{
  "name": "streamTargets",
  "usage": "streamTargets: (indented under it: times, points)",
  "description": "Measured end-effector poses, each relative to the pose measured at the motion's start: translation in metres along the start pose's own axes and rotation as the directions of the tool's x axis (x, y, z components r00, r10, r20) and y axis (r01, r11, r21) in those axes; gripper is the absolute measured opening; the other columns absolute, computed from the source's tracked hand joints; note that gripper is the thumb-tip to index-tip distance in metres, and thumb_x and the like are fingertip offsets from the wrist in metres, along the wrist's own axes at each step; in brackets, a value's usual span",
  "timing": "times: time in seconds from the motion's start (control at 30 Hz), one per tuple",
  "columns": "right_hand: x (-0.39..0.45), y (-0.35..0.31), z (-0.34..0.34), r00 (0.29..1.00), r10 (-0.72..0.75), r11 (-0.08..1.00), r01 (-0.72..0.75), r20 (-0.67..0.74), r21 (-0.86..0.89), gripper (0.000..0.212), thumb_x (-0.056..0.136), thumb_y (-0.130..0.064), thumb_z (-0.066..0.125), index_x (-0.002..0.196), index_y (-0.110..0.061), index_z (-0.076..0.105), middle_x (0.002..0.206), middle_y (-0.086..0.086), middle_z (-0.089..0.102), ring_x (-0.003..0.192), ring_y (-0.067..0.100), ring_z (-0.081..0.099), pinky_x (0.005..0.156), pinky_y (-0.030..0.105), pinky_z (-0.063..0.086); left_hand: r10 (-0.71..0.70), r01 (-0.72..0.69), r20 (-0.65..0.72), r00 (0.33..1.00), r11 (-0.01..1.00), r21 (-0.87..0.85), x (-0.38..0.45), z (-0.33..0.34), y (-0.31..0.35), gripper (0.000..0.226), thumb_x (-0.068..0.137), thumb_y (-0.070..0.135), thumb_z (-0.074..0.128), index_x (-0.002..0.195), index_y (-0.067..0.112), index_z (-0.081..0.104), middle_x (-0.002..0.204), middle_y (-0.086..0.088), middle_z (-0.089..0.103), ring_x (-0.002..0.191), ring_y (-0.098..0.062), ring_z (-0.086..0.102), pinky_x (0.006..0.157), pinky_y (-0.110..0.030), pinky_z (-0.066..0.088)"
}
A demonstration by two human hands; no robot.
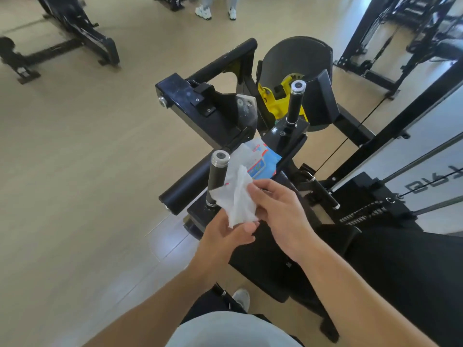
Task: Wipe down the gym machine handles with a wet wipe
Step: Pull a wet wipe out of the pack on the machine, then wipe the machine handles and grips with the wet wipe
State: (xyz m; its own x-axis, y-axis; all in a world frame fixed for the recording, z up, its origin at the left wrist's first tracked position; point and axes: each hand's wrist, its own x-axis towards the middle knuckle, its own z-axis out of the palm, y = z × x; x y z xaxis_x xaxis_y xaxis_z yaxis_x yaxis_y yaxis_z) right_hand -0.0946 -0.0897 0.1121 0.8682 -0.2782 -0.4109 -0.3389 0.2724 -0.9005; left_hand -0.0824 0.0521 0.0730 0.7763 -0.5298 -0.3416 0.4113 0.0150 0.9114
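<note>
A white wet wipe hangs crumpled between both my hands. My left hand pinches its lower edge from below. My right hand grips its right side with the fingertips. Just left of the wipe stands the near machine handle, a black upright grip with a silver cap. A second upright handle rises farther back on the right. A blue and white wipes packet lies on the machine between the two handles, partly hidden by the wipe.
The black machine frame with a yellow adjuster and a round pad fills the middle. Cables and a weight stack stand at the right. Another machine sits far left. A person's shoes show at the top.
</note>
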Motion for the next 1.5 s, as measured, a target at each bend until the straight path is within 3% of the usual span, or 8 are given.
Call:
streamTargets:
  times: [0.2,0.43,0.57,0.67,0.87,1.17,1.33,1.5]
  points:
    - [-0.013,0.026,0.009,0.995,-0.074,0.922,0.092,0.063,-0.375,0.01,0.097,-0.019,0.063,0.097,-0.021,0.073,0.085,-0.013,0.074,0.084,0.006,0.072,0.065,0.015,0.056,-0.111,0.08,-0.339,0.934,0.991,-0.102,-0.028,-0.011,-0.008,0.048,0.089,0.049,0.062,0.122,0.014,0.067,0.112,-0.01,0.073,0.103,-0.026,0.071,0.096,-0.051,0.055]
    - [-0.016,0.051,0.017,0.981,0.188,0.977,-0.183,-0.035,0.113,0.018,0.104,-0.012,0.049,0.109,-0.005,0.065,0.093,0.005,0.078,0.083,0.016,0.076,0.062,0.02,0.058,-0.076,0.068,-0.567,0.82,0.997,-0.035,-0.038,-0.03,-0.015,0.03,0.1,0.034,0.053,0.103,0.016,0.078,0.103,-0.003,0.076,0.097,-0.017,0.072,0.1,-0.041,0.053]
    - [-0.024,0.06,0.031,0.93,0.363,0.855,-0.358,0.061,0.374,0.034,0.105,-0.028,0.043,0.122,-0.007,0.063,0.11,0.011,0.075,0.098,0.022,0.074,0.078,0.037,0.059,0.076,0.032,-0.554,0.829,0.983,0.183,-0.047,-0.037,-0.013,0.027,0.1,0.034,0.053,0.087,0.031,0.077,0.082,0.009,0.073,0.084,-0.016,0.068,0.084,-0.024,0.055]
    - [-0.029,0.063,0.041,0.936,0.333,0.909,-0.351,0.114,0.223,0.04,0.096,-0.049,0.055,0.116,-0.015,0.066,0.107,0.004,0.077,0.102,0.023,0.073,0.091,0.045,0.056,0.163,0.017,-0.509,0.845,0.943,0.331,-0.051,-0.044,-0.009,0.019,0.096,0.031,0.06,0.088,0.026,0.076,0.074,0.011,0.068,0.069,-0.005,0.06,0.062,-0.006,0.043]
    - [-0.032,0.067,0.051,0.913,0.404,0.895,-0.406,0.053,0.186,0.016,0.101,-0.018,0.055,0.11,-0.013,0.068,0.095,0.005,0.079,0.1,0.025,0.073,0.087,0.038,0.059,0.211,-0.028,-0.44,0.873,0.922,0.387,-0.046,-0.064,-0.008,0.018,0.094,0.032,0.061,0.088,0.02,0.074,0.073,0.009,0.065,0.067,-0.006,0.058,0.058,-0.005,0.042]
    - [-0.034,0.072,0.064,0.956,0.255,0.888,-0.172,-0.146,0.427,0.033,0.103,-0.009,0.046,0.097,-0.026,0.074,0.097,-0.001,0.079,0.1,0.023,0.073,0.097,0.04,0.054,-0.024,0.175,-0.51,0.86,0.952,0.25,-0.03,-0.076,-0.016,0.027,0.101,0.041,0.05,0.107,0.021,0.067,0.076,0.005,0.061,0.058,-0.008,0.053,0.049,-0.008,0.041]
    - [-0.027,0.056,0.061,0.813,-0.203,0.94,0.318,-0.545,0.124,0.02,0.102,-0.009,0.052,0.112,-0.02,0.065,0.112,-0.006,0.073,0.112,0.011,0.068,0.093,0.03,0.057,-0.051,0.209,-0.44,0.897,0.925,0.318,-0.025,-0.091,-0.02,0.022,0.099,0.037,0.054,0.118,0.028,0.059,0.088,0.002,0.068,0.073,-0.008,0.065,0.067,-0.023,0.055]
    - [0.013,0.058,0.081,0.871,-0.358,0.933,0.352,-0.336,-0.079,0.029,0.09,0.003,0.067,0.111,-0.015,0.057,0.118,-0.007,0.064,0.121,0.006,0.062,0.1,0.028,0.053,0.016,0.132,-0.34,0.94,0.904,0.407,-0.023,-0.095,-0.016,0.015,0.098,0.027,0.059,0.112,0.031,0.063,0.093,0.005,0.069,0.081,-0.006,0.067,0.072,-0.011,0.049]
